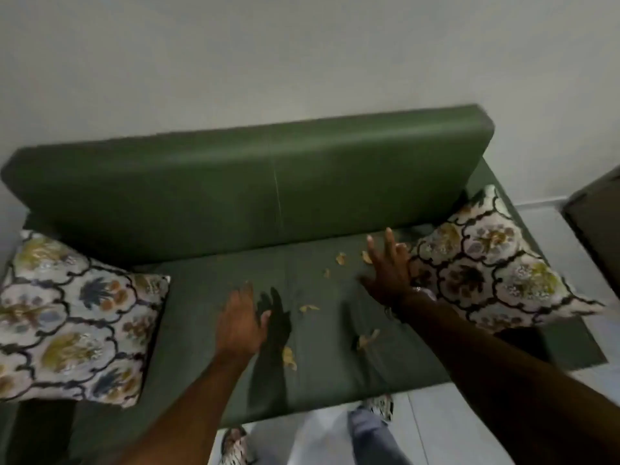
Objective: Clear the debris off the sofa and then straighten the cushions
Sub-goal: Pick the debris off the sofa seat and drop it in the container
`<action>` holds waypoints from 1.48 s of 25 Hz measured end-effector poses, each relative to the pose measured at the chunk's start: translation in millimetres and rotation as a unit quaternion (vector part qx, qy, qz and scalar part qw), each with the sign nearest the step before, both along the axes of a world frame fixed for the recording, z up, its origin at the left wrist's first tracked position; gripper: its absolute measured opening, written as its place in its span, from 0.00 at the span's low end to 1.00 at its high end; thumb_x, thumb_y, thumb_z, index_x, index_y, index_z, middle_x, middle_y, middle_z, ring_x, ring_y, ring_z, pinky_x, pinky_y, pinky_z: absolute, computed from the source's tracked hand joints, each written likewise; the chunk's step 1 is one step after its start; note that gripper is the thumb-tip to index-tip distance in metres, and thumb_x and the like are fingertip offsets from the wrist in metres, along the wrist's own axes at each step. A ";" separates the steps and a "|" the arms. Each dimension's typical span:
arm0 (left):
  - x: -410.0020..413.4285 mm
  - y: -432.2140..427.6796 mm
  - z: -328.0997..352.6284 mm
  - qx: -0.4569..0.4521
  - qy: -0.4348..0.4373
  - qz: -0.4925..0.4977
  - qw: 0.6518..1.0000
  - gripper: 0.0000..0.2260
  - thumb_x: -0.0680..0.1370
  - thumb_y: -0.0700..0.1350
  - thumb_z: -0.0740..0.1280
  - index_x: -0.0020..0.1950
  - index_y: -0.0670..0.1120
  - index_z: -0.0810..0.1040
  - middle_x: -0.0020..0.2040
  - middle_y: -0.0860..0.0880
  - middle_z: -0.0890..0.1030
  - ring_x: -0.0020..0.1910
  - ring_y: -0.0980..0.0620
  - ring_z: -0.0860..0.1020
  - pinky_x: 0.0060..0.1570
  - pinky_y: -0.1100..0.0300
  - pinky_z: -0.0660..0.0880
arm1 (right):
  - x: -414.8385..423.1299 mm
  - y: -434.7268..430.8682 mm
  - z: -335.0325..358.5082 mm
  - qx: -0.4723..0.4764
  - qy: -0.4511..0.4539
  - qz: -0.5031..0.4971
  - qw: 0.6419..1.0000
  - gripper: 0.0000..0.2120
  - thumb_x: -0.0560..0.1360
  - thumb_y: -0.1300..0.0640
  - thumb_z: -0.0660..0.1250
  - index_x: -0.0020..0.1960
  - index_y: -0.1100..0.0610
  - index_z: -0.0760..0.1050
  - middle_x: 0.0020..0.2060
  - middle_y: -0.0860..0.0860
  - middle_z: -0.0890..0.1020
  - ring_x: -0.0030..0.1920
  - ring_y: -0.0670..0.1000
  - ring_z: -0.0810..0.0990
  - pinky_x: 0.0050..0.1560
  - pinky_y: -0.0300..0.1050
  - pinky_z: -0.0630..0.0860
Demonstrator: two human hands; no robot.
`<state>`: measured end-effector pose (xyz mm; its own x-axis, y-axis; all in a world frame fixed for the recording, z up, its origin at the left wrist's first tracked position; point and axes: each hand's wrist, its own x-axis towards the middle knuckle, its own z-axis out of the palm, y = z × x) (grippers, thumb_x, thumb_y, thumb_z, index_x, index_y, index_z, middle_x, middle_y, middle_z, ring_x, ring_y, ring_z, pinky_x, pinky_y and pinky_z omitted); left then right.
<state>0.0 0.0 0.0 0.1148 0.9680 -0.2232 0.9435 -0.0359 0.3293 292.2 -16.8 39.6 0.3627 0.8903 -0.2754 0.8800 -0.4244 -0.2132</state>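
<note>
Sofa (235, 196): smooth green upholstery, faint sheen. Cushions (77, 317): printed woven cloth, matt. Debris (289, 357): dry, papery flakes.

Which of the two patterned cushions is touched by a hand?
The right cushion: the open right hand rests against its inner edge. The left cushion lies apart from the left hand, with bare sofa seat between them.

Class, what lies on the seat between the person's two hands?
Head view: dry leaf scraps on the green seat between left hand and right hand.
</note>
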 end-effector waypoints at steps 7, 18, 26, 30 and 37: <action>16.3 -65.9 -224.7 -0.204 -0.063 0.093 0.973 0.26 0.76 0.50 0.70 0.72 0.46 0.68 0.68 0.39 0.71 0.63 0.35 0.76 0.60 0.43 0.75 | 7.7 -97.1 -257.4 -0.154 0.085 -0.046 0.983 0.31 0.74 0.48 0.70 0.73 0.52 0.63 0.69 0.63 0.64 0.61 0.67 0.73 0.61 0.58 0.75; 9.2 -83.0 -292.2 -0.078 -0.208 0.224 0.949 0.09 0.78 0.38 0.67 0.57 0.38 0.80 0.50 0.36 0.84 0.47 0.36 0.82 0.51 0.48 0.79 | -38.0 -94.1 -306.4 -0.048 0.220 -0.037 0.974 0.08 0.77 0.65 0.66 0.55 0.63 0.76 0.48 0.61 0.78 0.45 0.61 0.79 0.47 0.47 0.74; -106.8 20.3 -310.7 -0.125 -0.152 0.240 0.951 0.30 0.73 0.37 0.74 0.73 0.43 0.67 0.38 0.42 0.76 0.42 0.42 0.79 0.48 0.51 0.76 | -107.2 27.1 -322.3 -0.105 0.193 0.048 0.974 0.20 0.78 0.65 0.63 0.68 0.56 0.67 0.59 0.56 0.77 0.55 0.57 0.79 0.58 0.51 0.77; -113.6 29.6 -321.2 -0.106 -0.172 0.203 0.958 0.11 0.74 0.35 0.72 0.55 0.40 0.77 0.37 0.43 0.75 0.38 0.44 0.76 0.45 0.47 0.77 | -115.9 23.6 -336.4 -0.107 0.147 0.043 0.982 0.10 0.79 0.62 0.62 0.59 0.60 0.74 0.57 0.59 0.77 0.53 0.59 0.79 0.56 0.51 0.77; -104.9 4.8 -311.1 -0.061 -0.217 0.168 0.960 0.04 0.75 0.41 0.64 0.43 0.45 0.78 0.37 0.44 0.79 0.37 0.40 0.79 0.41 0.51 0.77 | -125.4 -6.2 -320.8 -0.084 0.188 0.084 0.975 0.07 0.79 0.60 0.63 0.51 0.60 0.80 0.50 0.58 0.80 0.48 0.57 0.80 0.52 0.46 0.75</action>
